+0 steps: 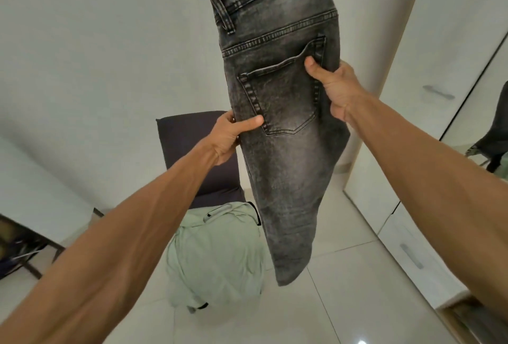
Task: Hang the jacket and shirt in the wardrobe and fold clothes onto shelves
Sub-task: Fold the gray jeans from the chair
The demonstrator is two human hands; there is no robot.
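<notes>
1. Take the dark chair [192,151] as your landmark. Left of it, your left forearm reaches up toward the jeans.
2. Your left hand [229,137], just above the chair back, pinches the left edge of the grey jeans [283,123], thumb on the front by the back pocket, probably to keep the legs stacked.
3. On the chair seat, a pale green garment [217,255] lies heaped, likely waiting its turn.
4. The jeans hang above and right of the chair, folded lengthwise, waistband up, clear of the floor.
5. Your right hand [334,88], further right and higher, clamps the opposite edge; hands apart keep the denim flat.
6. Right of everything stands the wardrobe [428,129], within easy reach.
</notes>
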